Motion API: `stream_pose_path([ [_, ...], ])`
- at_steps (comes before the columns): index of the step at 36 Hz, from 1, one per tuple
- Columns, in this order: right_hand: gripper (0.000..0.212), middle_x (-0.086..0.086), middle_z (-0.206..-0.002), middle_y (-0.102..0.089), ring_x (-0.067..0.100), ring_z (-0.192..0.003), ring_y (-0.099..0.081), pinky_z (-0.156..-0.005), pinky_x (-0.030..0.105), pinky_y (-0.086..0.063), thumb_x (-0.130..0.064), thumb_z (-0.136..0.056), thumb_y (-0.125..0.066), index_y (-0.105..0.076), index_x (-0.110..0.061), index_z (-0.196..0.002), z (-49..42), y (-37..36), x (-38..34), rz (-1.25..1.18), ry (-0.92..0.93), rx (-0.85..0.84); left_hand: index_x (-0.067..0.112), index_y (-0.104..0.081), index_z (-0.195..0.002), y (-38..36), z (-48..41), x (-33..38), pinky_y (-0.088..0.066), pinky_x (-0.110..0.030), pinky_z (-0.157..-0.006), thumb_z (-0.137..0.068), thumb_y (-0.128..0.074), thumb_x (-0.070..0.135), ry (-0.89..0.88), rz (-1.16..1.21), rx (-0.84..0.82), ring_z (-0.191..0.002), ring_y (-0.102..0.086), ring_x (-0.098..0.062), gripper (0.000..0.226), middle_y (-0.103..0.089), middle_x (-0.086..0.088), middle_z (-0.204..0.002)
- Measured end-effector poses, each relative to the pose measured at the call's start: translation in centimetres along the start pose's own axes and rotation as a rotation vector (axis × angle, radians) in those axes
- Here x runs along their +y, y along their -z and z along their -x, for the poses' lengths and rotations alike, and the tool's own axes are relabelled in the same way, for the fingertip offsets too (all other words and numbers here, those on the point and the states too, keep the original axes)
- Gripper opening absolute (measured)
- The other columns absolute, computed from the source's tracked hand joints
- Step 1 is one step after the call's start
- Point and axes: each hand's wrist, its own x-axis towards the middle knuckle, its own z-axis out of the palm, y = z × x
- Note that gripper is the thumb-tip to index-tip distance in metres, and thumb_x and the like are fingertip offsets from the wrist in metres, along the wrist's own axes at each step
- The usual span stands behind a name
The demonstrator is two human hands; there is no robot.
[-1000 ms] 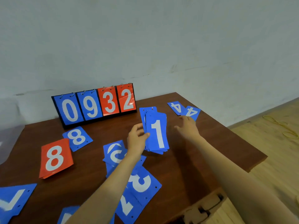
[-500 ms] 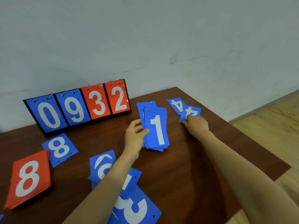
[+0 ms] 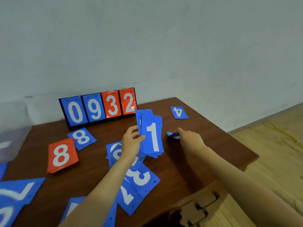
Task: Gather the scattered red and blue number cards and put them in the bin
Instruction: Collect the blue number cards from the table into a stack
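My left hand (image 3: pixel 131 141) holds a stack of blue cards (image 3: pixel 151 135) upright above the table, a white 1 on its front. Just to its right, my right hand (image 3: pixel 190 137) pinches a single blue card (image 3: pixel 173 135), mostly hidden and seen nearly edge-on. One blue 4 card (image 3: pixel 179 112) lies flat near the far right corner. A blue 8 (image 3: pixel 81 138), a red 8 (image 3: pixel 61 155), a blue 3 (image 3: pixel 141 176), a blue 2 (image 3: pixel 127 196) and a blue 7 (image 3: pixel 16 192) lie scattered on the near and left side.
A black flip scoreboard (image 3: pixel 98 108) reading 0932 stands at the back against the grey wall. A translucent plastic bin (image 3: pixel 11 141) is at the table's left edge. The brown wooden table (image 3: pixel 205 154) drops off to wooden floor on the right.
My right hand reached the pair of blue 4 cards at the far right, picked one up and drew it back toward the stack. The left hand kept holding the stack.
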Motion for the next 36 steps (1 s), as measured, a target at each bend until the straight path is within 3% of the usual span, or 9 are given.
stream_pose_path([
  [3,0.005,0.003,-0.096,-0.063,0.023,-0.089,-0.061,-0.067,0.03,-0.048,-0.016,-0.091,-0.057,-0.059,-0.018,-0.095,2.0,4.1,-0.3,-0.386,0.066,0.0,0.023,-0.052,-0.113,1.6,1.4,0.9,-0.057,-0.03,-0.065,-0.09,-0.059,0.003,-0.079,-0.086,0.03,-0.09,-0.067,-0.016,0.031,-0.066,0.001,-0.102],
  [6,0.017,-0.003,-0.1,-0.067,0.012,-0.091,-0.064,-0.075,0.028,-0.055,-0.02,-0.088,-0.066,-0.064,-0.017,-0.104,4.2,8.7,-1.1,-0.7,0.176,-0.056,0.026,-0.053,-0.111,3.0,2.5,1.7,-0.057,-0.035,-0.074,-0.09,-0.058,0.002,-0.152,-0.14,0.05,-0.093,-0.065,-0.017,0.032,-0.065,0.0,-0.103],
  [10,0.022,0.0,-0.098,-0.069,0.011,-0.09,-0.066,-0.078,0.027,-0.053,-0.02,-0.079,-0.076,-0.06,-0.015,-0.094,5.3,11.8,-3.2,-0.841,0.259,-0.085,0.02,-0.055,-0.118,4.0,4.0,3.2,-0.054,-0.023,-0.067,-0.089,-0.059,0.002,-0.204,-0.123,0.028,-0.087,-0.063,-0.009,0.034,-0.064,0.005,-0.098],
  [13,0.027,0.005,-0.094,-0.067,0.019,-0.083,-0.062,-0.07,0.03,-0.05,-0.02,-0.076,-0.079,-0.057,-0.015,-0.09,4.8,11.8,-4.8,-0.836,0.229,-0.002,0.023,-0.055,-0.114,4.1,5.1,4.3,-0.055,-0.023,-0.068,-0.088,-0.061,0.003,-0.202,-0.056,-0.045,-0.088,-0.065,-0.011,0.033,-0.065,0.007,-0.097],
  [17,0.031,-0.003,-0.084,-0.059,0.014,-0.077,-0.053,-0.06,0.018,-0.04,-0.019,-0.073,-0.08,-0.055,-0.011,-0.09,4.0,11.3,-6.3,-0.77,0.188,0.117,0.022,-0.056,-0.111,4.1,6.0,5.0,-0.059,-0.03,-0.068,-0.086,-0.063,0.002,-0.175,0.039,-0.103,-0.087,-0.069,-0.016,0.033,-0.068,0.0,-0.099],
  [21,0.031,-0.009,-0.08,-0.053,0.006,-0.07,-0.048,-0.057,0.016,-0.037,-0.018,-0.075,-0.078,-0.052,-0.012,-0.09,3.7,10.8,-7.0,-0.807,0.167,0.182,0.024,-0.056,-0.108,4.2,6.0,5.0,-0.059,-0.036,-0.07,-0.085,-0.065,0.003,-0.126,0.128,-0.153,-0.087,-0.071,-0.019,0.032,-0.069,0.0,-0.098],
  [27,0.031,-0.006,-0.082,-0.054,0.004,-0.067,-0.048,-0.054,0.015,-0.036,-0.016,-0.077,-0.077,-0.051,-0.008,-0.093,2.4,9.4,-6.9,-0.887,0.117,0.232,0.024,-0.058,-0.112,3.9,5.1,4.0,-0.057,-0.027,-0.065,-0.086,-0.064,0.003,-0.066,0.277,-0.261,-0.087,-0.072,-0.02,0.034,-0.074,0.001,-0.095],
  [32,0.033,-0.01,-0.079,-0.051,0.003,-0.07,-0.046,-0.056,0.015,-0.036,-0.018,-0.076,-0.077,-0.05,-0.01,-0.093,0.3,7.2,-6.4,-0.843,0.096,0.298,0.021,-0.057,-0.113,2.5,3.2,2.6,-0.057,-0.026,-0.062,-0.085,-0.064,-0.001,-0.035,0.28,-0.239,-0.083,-0.072,-0.019,0.036,-0.074,0.002,-0.09],
  [36,0.045,-0.007,-0.098,-0.052,0.006,-0.084,-0.051,-0.068,0.014,-0.04,-0.019,-0.076,-0.077,-0.049,-0.01,-0.11,-2.5,4.5,-5.3,-0.905,0.023,0.314,0.015,-0.056,-0.115,1.1,0.7,1.4,-0.056,-0.025,-0.059,-0.084,-0.064,-0.004,-0.013,0.219,-0.152,-0.076,-0.072,-0.016,0.037,-0.072,0.0,-0.09],
])
